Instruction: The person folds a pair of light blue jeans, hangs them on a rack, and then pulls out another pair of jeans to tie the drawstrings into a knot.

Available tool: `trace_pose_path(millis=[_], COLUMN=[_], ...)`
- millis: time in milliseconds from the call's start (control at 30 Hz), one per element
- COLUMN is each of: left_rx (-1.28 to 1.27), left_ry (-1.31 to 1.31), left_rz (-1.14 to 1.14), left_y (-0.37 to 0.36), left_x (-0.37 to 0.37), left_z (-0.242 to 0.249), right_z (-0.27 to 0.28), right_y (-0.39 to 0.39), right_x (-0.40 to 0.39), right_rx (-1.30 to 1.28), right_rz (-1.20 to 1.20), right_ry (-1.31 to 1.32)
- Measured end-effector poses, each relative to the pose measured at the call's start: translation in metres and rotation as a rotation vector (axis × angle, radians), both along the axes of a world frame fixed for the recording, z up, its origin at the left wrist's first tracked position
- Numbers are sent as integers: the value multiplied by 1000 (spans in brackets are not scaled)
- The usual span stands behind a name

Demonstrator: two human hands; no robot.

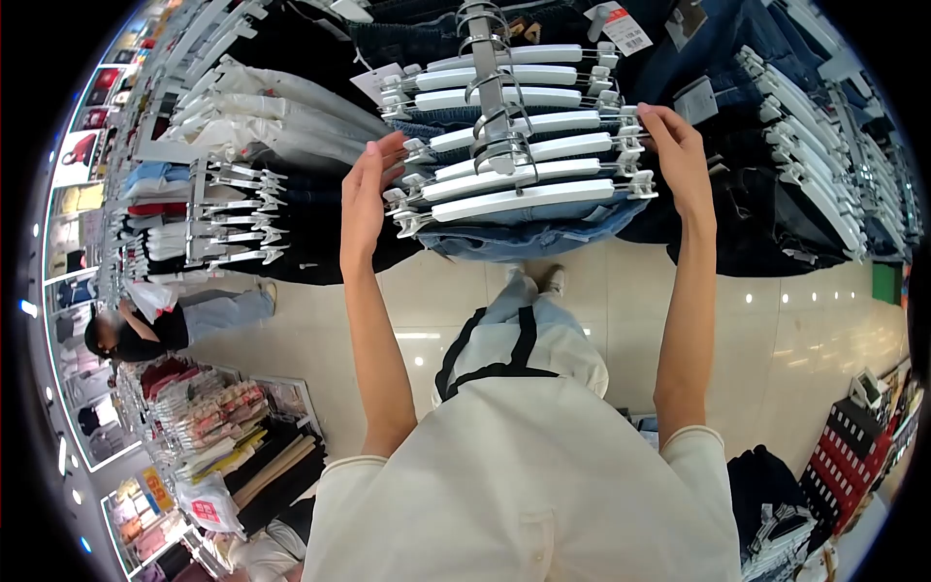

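Note:
A row of white clip hangers [524, 201] hangs from a metal display arm [488, 97] in front of me, with blue jeans [529, 240] clipped to the nearest one. My left hand [369, 189] is at the left ends of the hangers, fingers extended and apart beside the clips. On the opposite side, my right hand [677, 155] has its fingers stretched toward the right-end clips, fingertips right at them. Part of its thumb side is hidden. Behind the hangers, a white and red price tag [624, 31] hangs among the dark denim.
White garments [281, 112] hang to the left, and more white hangers [805, 160] hold dark trousers on the right. A person [179, 325] stands in the left aisle near a rack of patterned clothes [208, 412]. Pale tiled floor [388, 310] lies below.

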State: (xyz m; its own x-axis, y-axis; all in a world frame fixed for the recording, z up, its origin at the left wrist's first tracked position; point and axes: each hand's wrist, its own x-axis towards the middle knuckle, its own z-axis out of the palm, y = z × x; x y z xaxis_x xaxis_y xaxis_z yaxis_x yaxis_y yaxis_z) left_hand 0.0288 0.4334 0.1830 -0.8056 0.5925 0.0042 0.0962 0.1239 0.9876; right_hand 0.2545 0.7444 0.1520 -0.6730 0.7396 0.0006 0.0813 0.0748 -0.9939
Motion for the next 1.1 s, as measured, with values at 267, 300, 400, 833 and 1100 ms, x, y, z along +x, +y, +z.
trace_pose_path(millis=[267,300,400,833,1100], left_rx=[-298,-322,-379,-485,-320], left_ry=[272,266,355,695,778], left_rz=[-58,-68,-88,-141,-118], left_y=[14,17,30,65,68], left_x=[-2,-2,-5,11,31], left_z=[9,14,21,37,40], right_z=[-1,-1,-3,50,44], right_y=[-10,-10,-8,19,-10], right_x=[24,27,26,-57,-121], right_rx=[5,-41,-161,709,831], right_rz=[60,73,132,548,667], right_ry=[20,4,18,25,-276])
